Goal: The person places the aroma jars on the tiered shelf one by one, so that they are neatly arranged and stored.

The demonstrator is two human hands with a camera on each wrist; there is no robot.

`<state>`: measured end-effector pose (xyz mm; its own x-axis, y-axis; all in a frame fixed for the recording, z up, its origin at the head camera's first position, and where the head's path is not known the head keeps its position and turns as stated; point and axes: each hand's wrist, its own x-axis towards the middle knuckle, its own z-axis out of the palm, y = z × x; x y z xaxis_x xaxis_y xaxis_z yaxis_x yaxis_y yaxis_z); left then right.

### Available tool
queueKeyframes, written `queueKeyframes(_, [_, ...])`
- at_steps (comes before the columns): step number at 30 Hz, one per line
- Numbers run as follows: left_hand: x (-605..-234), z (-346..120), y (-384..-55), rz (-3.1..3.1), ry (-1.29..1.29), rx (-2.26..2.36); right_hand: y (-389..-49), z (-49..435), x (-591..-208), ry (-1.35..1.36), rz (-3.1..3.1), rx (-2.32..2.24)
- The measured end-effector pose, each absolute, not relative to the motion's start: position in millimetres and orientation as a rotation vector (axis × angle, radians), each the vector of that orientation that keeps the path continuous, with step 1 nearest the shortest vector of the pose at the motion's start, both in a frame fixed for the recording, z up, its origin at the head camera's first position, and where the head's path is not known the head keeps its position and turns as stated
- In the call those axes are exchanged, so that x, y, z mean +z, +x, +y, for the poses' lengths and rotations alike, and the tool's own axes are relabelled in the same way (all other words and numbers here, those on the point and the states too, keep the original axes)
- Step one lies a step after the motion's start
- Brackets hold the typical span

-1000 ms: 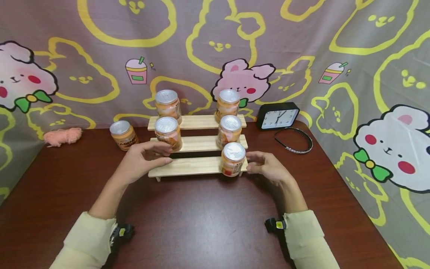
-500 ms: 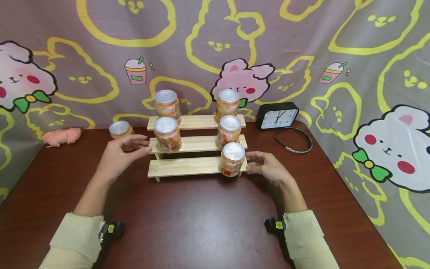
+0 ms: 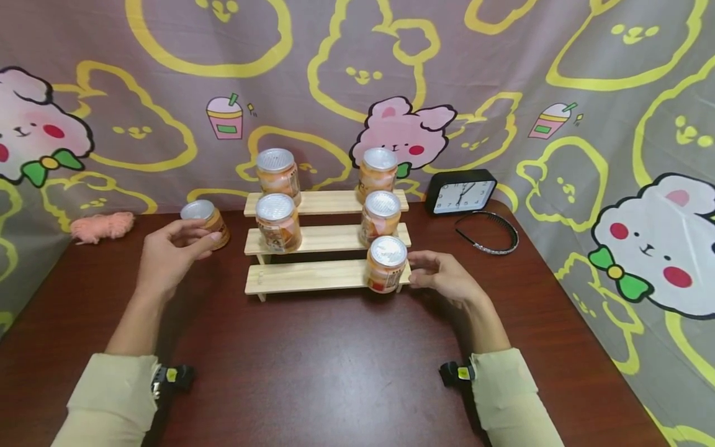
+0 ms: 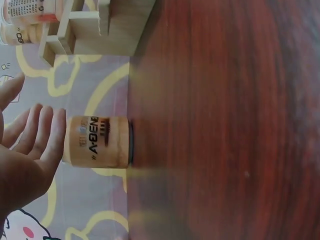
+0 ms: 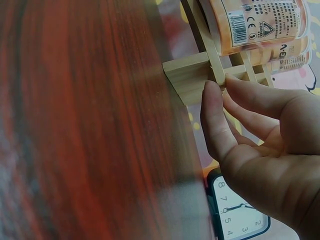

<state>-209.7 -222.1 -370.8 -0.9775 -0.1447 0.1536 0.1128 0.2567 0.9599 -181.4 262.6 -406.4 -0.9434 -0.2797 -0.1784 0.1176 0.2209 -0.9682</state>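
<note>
An orange jar (image 3: 219, 231) with a silver lid stands on the table left of a three-step wooden display shelf (image 3: 313, 277). My left hand (image 3: 167, 253) is in front of that jar, fingers loosely extended towards its lid; in the left wrist view the fingers (image 4: 42, 132) overlap the jar's top, and contact is unclear. With thumb and forefinger, my right hand (image 3: 445, 279) pinches the right end of the shelf's lowest step, clearest in the right wrist view. Beside it a jar (image 3: 385, 273) stands on that step. Two more jars stand on the middle step and two on the top.
A black alarm clock (image 3: 461, 192) and a dark headband (image 3: 494, 251) lie right of the shelf. Pink yarn (image 3: 102, 228) is at the far left. A patterned cloth (image 3: 313, 74) hangs behind the brown table (image 3: 335, 366).
My left hand has moved left from the shelf's left side to the lone jar. The right hand stays at the shelf's lowest step, and the jars have not moved.
</note>
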Motion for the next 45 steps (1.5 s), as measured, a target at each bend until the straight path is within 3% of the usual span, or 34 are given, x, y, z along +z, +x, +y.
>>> queueKeyframes(10, [-376.0,-232.5,-221.7,-2.225,0.35,-1.706,-180.7,260.5,-404.9,-0.149,2.205,-1.747])
queueKeyframes(18, [-380.2,-236.5,-236.9,-2.329,0.418,-1.475,-180.9,258.5,-403.5,-0.151,2.205,-1.757])
queueKeyframes(45, [-396.4,-234.7,-264.5,-2.37,0.549,-1.454,-179.8,261.6,-404.9,-0.142,2.211,-1.751])
